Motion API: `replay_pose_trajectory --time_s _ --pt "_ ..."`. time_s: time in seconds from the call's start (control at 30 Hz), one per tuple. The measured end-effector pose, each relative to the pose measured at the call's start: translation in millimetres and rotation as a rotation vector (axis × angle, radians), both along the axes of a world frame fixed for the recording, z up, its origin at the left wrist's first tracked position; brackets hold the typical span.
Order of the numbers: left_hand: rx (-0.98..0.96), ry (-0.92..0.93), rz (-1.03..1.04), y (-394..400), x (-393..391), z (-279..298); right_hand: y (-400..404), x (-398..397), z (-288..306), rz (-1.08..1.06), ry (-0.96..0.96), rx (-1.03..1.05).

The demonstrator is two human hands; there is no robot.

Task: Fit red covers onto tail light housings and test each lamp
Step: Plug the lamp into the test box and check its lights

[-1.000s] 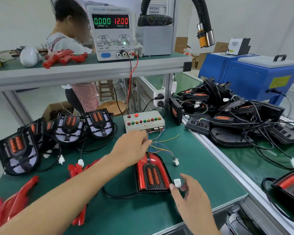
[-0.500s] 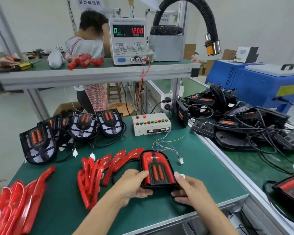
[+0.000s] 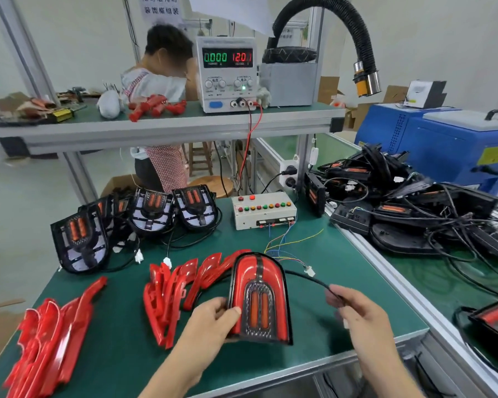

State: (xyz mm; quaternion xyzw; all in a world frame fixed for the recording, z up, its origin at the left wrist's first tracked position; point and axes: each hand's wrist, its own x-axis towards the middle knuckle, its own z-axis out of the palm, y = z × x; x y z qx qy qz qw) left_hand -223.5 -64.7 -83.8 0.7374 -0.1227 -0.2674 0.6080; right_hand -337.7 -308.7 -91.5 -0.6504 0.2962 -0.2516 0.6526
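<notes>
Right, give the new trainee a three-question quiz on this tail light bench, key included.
1. True or false: the left hand grips the covered tail light.
2. What does the right hand pinch? A) the lamp's black cable B) a loose red cover C) a test box button
3. Fill in: the power supply current display reads ____.

Key: 1 true; 2 A; 3 0.000
</notes>
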Motion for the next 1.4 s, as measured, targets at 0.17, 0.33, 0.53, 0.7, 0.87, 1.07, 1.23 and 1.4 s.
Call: replay_pose_trajectory --time_s 0.17,0.33,0.53,0.7,0.87,1.07,1.23,1.4 --pt "0.081 -0.142 -0.106 26 -6 4 -33 7 16 -0.074 -0.085 -0.159" --pt "-0.024 -0.224 -0.05 30 -9 2 -62 15 38 -0.061 -0.254 -0.053" --pt "-0.273 -0.075 0.202 7 -12 -9 -40 -6 23 -0.073 -0.488 0.376" --pt "-0.607 0.211 0.402 -18 -27 -8 21 -18 -14 0.0 -0.487 0.468" --pt "-0.79 0.393 0.382 -43 -40 8 66 -12 -29 0.182 -0.252 0.152" --pt "-0.835 0.415 0.321 -48 -40 26 68 3 -15 0.302 -0.154 -0.541" --pt "-0.666 0.164 0.255 -45 -42 24 76 14 -22 0.192 -0.112 -0.598" --pt "-0.634 0.106 0.215 -38 -43 22 87 15 -17 0.153 -0.18 -0.571"
